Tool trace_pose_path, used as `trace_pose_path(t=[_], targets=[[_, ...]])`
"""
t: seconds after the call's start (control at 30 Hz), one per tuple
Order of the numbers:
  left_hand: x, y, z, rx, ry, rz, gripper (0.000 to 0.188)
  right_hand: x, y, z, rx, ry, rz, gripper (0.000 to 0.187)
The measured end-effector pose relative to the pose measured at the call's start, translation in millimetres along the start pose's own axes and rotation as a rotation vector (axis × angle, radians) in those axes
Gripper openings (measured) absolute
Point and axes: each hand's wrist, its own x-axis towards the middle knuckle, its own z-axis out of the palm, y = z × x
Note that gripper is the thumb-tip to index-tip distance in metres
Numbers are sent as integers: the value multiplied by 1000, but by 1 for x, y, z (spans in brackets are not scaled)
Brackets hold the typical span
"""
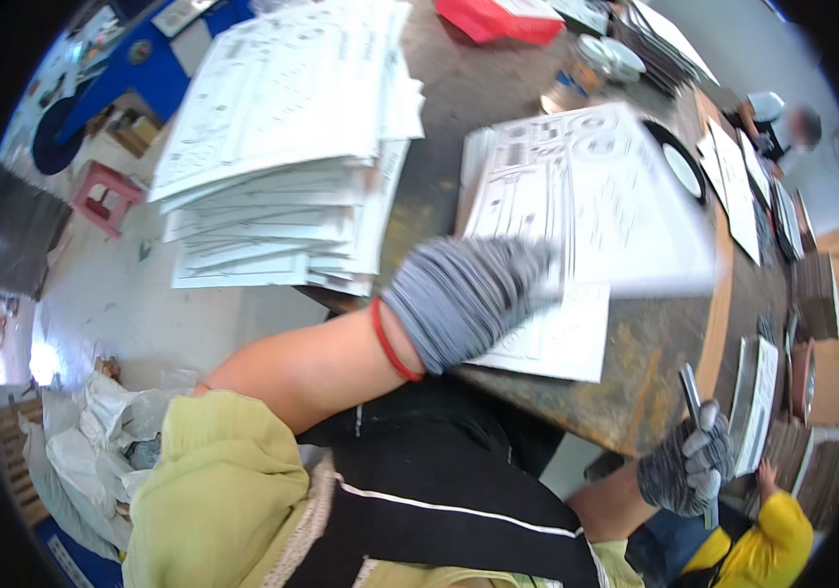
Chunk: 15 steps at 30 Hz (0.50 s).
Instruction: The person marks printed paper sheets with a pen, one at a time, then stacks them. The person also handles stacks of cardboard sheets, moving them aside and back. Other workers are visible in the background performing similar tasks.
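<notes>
Near the front edge of the desk [650, 343], a pile of printed sheets [596, 196] is laid, probably so that it can be reached without leaning. The left hand [473, 299] is placed over the pile's lower left part; its fingers are blurred, and whether paper is pinched or only pressed cannot be told. The right margin of the top sheet is also smeared, so its lift cannot be judged. Below the hand, a lower sheet [571, 338] is left projecting, presumably because the pile is loosely squared.

By the right hand [689, 465], a slim tool [690, 387] is gripped, the fingers curled closed around its shaft. It is held near the desk's front right corner, apart from the sheets, perhaps to spare them scratches.

On the left, a taller stack [272, 108] is set separately, likely to avoid mixing; its layers are staggered.

Materials noted: thin white paper, dark line print; tool straight, grey, apparently metal; gloves knitted, grey-striped. The desk surface is dark and worn, with yellowish patches. Beyond the pile, a clear rounded jar [576, 76] and a red packet [498, 20] are seen; beside it, a black-rimmed roll [682, 169] is partly covered.
</notes>
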Motion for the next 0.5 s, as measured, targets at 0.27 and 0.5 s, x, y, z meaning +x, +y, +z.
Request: trace_pose_path(t=[0.27, 0.5], targets=[[-88, -97, -127, -122, 1540, -36, 32, -8, 53, 69, 263, -237, 222, 30], [-129, -116, -138, 150, 279, -351, 42, -20, 94, 56, 106, -168, 263, 24]])
